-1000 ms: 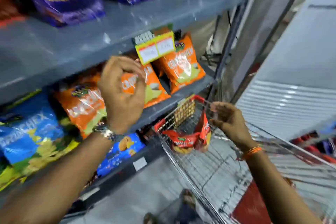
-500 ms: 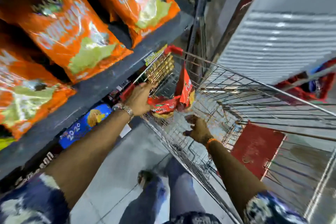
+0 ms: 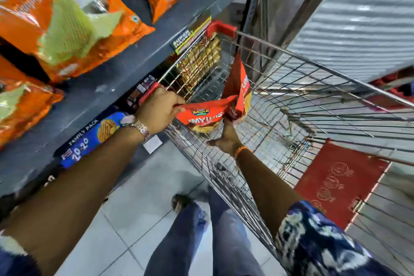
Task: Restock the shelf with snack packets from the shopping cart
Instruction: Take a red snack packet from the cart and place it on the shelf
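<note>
left hand [image 3: 160, 111]: fingers pinched | right hand [image 3: 226, 139]: reaching up, gripping

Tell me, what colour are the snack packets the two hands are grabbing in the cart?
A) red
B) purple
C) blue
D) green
A: the left hand pinches one red packet at its edge, and the right hand reaches up under the other red packet, both inside the wire shopping cart.

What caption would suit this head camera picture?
Both hands, left and right, lift red snack packets from the wire cart.
</note>
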`<state>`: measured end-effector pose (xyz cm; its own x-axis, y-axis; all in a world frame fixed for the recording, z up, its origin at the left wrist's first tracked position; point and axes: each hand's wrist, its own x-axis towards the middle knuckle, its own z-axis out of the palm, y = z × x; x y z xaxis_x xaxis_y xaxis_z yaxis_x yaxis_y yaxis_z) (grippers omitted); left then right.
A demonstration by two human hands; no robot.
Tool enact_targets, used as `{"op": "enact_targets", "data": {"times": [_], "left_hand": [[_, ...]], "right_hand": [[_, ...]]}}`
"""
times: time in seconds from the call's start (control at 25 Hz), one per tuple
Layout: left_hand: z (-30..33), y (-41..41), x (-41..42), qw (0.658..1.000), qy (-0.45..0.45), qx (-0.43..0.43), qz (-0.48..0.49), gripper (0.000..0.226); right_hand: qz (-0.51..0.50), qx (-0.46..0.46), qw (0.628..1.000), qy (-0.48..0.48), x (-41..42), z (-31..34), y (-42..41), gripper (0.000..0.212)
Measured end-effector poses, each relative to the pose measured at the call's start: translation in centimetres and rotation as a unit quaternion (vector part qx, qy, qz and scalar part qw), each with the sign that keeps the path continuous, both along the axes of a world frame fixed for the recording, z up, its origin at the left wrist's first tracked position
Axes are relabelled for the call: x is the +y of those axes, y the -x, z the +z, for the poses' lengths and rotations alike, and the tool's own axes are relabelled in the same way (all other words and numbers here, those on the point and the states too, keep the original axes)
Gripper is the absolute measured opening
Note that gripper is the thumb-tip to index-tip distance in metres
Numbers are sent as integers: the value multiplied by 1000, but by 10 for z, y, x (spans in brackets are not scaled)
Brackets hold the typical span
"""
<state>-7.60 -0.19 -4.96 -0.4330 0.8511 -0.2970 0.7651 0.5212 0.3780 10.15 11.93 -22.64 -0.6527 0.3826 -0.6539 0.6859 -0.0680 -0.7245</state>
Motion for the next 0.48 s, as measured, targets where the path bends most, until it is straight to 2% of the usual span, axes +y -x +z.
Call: {"op": "enact_targets", "data": {"times": [0.08,0.12,0.16,0.24,0.28,0.44,0.48], "left_hand": [[-1,-4,-2,1000,6,-4,-25,15],[1,-9,-3,999,12,-13,-27,15],[4,-13,-5,999,3,-22,-25,17],[14,-21,-9,998,-46,-36,-21,23],[23,-25,-11,997,-67,-37,-21,26],[73,-31,-17,991,-129,-34,-19,31],[90,-32,-19,989,-141,-34,-21,31]], "right_hand": [[-33,14,999,1,1,-28,-1,138],[-29,-7,1000,-3,0,-18,0,144],[-18,-14,1000,-8,-1,-19,-1,139],[6,-34,999,-20,-3,15,-1,99],[-2,-26,999,22,-6,19,-4,83],[14,-73,988,138,-8,78,-18,38],[15,-67,989,132,-7,94,-22,24]]}}
